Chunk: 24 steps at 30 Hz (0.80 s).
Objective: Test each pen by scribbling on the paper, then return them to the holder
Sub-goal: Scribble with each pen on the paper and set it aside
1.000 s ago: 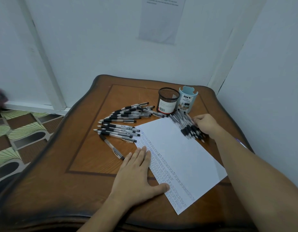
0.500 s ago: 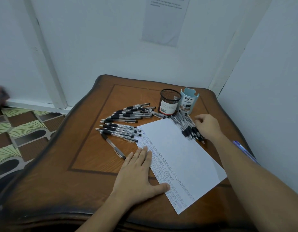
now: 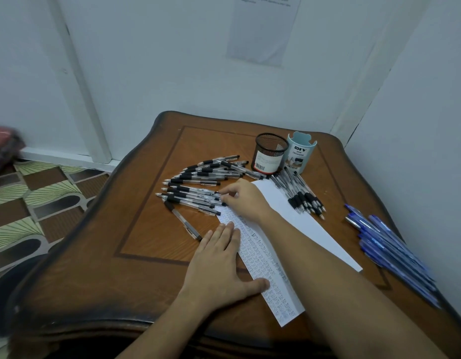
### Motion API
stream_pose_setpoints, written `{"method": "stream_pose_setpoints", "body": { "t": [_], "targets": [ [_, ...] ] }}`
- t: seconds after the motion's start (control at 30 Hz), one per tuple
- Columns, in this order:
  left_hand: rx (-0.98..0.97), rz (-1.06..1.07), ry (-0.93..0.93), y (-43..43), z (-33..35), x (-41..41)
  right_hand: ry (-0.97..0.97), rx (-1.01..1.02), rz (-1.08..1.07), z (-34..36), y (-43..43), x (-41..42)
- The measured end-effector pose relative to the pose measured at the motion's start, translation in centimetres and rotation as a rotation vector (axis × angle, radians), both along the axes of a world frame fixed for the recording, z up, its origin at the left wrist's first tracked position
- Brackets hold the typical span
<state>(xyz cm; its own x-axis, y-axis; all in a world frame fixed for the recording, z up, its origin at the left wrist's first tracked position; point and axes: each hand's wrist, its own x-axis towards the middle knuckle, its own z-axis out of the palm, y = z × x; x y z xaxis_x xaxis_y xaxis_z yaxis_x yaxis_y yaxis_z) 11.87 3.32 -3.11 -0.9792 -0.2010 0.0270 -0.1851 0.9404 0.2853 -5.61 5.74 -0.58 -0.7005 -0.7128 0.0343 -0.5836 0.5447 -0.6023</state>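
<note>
Mostly slim, clear-barrelled pens (image 3: 193, 181), rubber-gripped.

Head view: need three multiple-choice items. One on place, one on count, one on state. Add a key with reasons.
1. On the table, the blue pens lie:
A. at its left edge
B. in its centre
C. along its right edge

2. Holders standing on it:
A. one
B. two
C. three

3. The left hand:
A. lies flat on the paper
B. grips a pen
C. is lifted clear

Key:
1. C: the blue pens are fanned out by the right edge, near the wall.
2. B: a black mesh holder and a pale blue holder stand side by side.
3. A: its fingers are straight and its palm is down on the scribbled strip.
</note>
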Motion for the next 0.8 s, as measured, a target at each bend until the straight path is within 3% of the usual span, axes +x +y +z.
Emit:
{"method": "stream_pose_setpoints", "body": {
  "t": [0.27,0.43,0.53,0.7,0.8],
  "targets": [
    [0.020,0.001,-0.031,-0.2,0.2,-0.2,-0.139,-0.152,-0.080,1.4,2.5,-1.1],
    [-0.035,0.005,-0.068,-0.1,0.4,0.0,-0.614,-0.680,-0.345,4.0,6.4,-0.5],
    [-0.130,0.026,-0.076,0.2,0.7,0.3,-0.781,-0.910,-0.417,4.8,8.6,0.6],
    [-0.163,0.106,-0.094,0.3,0.4,0.5,-0.950,-1.067,-0.408,4.3,11.7,2.5],
    [-0.100,0.114,-0.126,0.0,0.1,0.4,-0.945,-1.011,-0.340,4.3,13.4,4.0]
  ]
}}
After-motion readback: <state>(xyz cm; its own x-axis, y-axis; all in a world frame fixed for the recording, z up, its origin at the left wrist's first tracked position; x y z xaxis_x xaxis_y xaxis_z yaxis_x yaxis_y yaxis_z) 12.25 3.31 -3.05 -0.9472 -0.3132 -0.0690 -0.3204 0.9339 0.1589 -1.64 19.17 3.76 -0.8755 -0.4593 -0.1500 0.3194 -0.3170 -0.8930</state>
